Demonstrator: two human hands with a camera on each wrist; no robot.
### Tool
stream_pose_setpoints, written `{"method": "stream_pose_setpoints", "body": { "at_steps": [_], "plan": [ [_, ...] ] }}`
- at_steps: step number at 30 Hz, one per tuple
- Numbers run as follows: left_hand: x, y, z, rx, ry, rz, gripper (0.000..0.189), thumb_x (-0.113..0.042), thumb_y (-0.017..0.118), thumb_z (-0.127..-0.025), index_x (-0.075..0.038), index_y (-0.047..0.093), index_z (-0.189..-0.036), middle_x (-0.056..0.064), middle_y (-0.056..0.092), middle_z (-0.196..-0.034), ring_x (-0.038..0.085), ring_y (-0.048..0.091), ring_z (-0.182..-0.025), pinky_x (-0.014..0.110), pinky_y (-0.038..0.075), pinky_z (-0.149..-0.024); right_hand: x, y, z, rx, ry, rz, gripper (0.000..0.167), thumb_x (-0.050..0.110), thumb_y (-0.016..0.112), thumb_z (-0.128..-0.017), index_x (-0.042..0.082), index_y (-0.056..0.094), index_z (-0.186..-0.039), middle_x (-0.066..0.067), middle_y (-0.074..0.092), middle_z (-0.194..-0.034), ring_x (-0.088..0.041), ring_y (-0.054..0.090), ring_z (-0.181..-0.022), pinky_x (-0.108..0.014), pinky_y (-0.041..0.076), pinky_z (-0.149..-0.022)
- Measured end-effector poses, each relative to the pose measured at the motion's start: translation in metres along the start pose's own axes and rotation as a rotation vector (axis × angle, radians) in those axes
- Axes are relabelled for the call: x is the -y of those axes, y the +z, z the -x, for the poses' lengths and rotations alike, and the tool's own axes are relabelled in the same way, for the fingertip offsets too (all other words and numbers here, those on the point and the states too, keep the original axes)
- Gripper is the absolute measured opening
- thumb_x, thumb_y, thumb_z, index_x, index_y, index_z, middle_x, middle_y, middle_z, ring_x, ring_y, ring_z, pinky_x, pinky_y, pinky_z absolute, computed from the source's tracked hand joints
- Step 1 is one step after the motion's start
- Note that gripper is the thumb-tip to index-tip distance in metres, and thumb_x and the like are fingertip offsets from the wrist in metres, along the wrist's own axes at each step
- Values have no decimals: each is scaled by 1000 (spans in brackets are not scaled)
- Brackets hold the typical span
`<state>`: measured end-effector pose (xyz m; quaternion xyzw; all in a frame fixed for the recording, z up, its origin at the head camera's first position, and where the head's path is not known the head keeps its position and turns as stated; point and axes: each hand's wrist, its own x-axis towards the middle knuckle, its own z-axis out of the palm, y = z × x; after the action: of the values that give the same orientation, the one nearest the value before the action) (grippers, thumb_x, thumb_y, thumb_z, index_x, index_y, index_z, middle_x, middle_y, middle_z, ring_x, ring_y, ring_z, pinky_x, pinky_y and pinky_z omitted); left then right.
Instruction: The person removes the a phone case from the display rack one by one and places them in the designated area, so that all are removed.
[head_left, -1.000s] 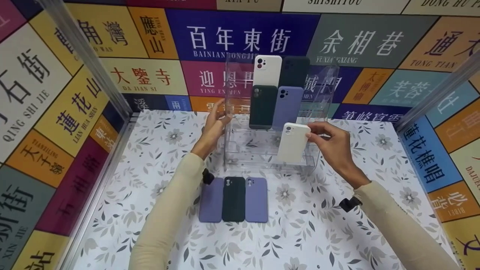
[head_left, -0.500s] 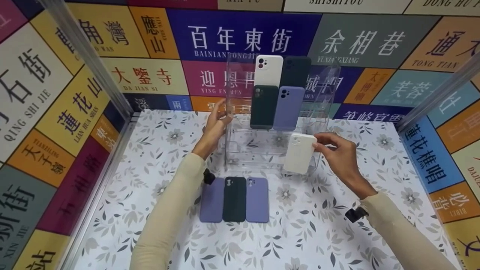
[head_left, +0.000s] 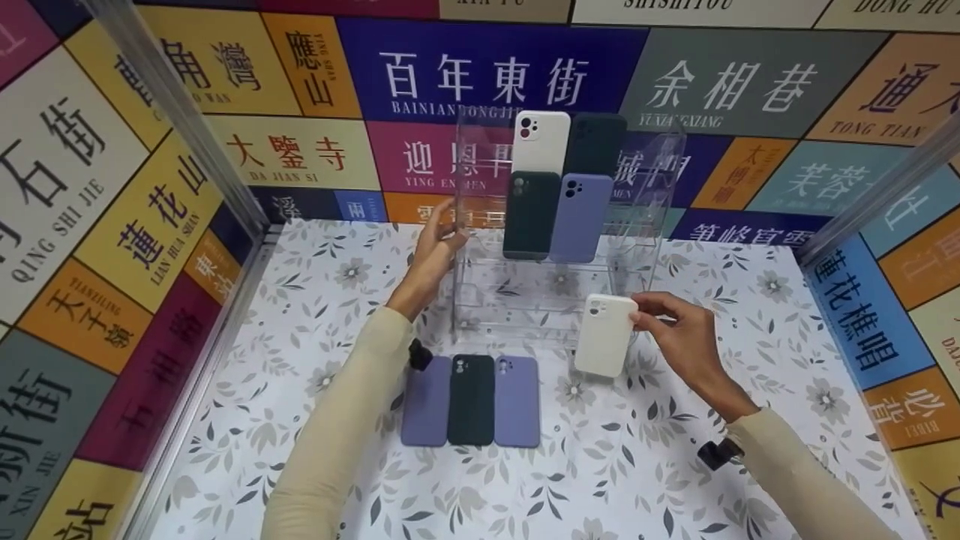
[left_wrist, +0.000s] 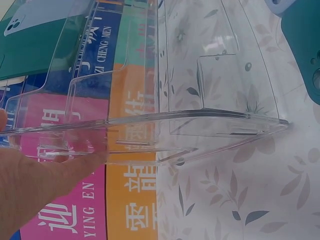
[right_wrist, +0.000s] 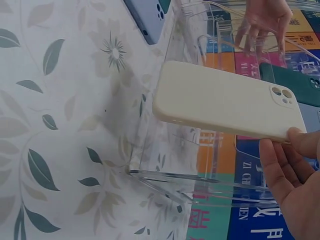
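Note:
My right hand (head_left: pixel 681 337) pinches a cream-white phone case (head_left: pixel 604 336) by its upper right corner, between thumb and fingertips. The case hangs in front of the lower right of a clear plastic display stand (head_left: pixel 540 307), its camera-hole end up. My left hand (head_left: pixel 436 251) grips the stand's left side panel; in the left wrist view, part of that hand (left_wrist: pixel 45 185) shows behind the clear panel. On the stand's upper tiers are a white case (head_left: pixel 541 146), a dark green case (head_left: pixel 598 142), another dark green case (head_left: pixel 531 216) and a purple case (head_left: pixel 581 217).
In front of the stand, three cases lie side by side on the floral tabletop (head_left: pixel 675 480): a purple case (head_left: pixel 425 405), a dark green case (head_left: pixel 471 401) and another purple case (head_left: pixel 517 405). Walls with coloured sign panels (head_left: pixel 487 67) enclose the back and sides.
My right hand has drawn the white case down and slightly right, away from the stand and toward the tabletop. The left hand stays at the stand's side.

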<state>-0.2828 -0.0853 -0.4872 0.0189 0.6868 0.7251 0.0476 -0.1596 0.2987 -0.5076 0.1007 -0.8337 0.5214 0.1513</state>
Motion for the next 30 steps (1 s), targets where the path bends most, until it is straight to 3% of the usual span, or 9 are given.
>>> {"method": "stream_pose_setpoints", "body": {
  "at_steps": [3,10,22,30],
  "plan": [
    [0,1,0,1,-5,4,62,-15,60,-110,-28,42,-168,17,56,-155,36,55,-144,70,41,-115,-3,1,5,7,10,0,26,-10,79,-95,1,83,-119,-18,81,-107,-24,78,-93,-23,62,-78],
    [0,1,-1,-7,-19,-5,63,-17,61,-108,-30,43,-167,15,57,-155,34,55,-143,68,42,-115,-6,5,15,33,41,-7,22,-6,80,-97,0,82,-119,-17,81,-106,-9,77,-89,-25,62,-76],
    [3,0,0,1,18,13,61,-14,61,-110,-26,42,-168,17,58,-152,37,58,-141,58,46,-107,-16,15,30,76,42,-25,26,-8,80,-96,-4,81,-121,-22,79,-100,-11,77,-86,-25,62,-73],
    [2,-1,1,11,16,14,63,-15,58,-110,-25,39,-169,17,56,-153,39,56,-142,63,45,-112,-21,23,35,151,191,-111,27,-6,79,-97,-7,78,-125,-23,76,-102,-12,77,-88,-33,65,-75]
  ]
}}
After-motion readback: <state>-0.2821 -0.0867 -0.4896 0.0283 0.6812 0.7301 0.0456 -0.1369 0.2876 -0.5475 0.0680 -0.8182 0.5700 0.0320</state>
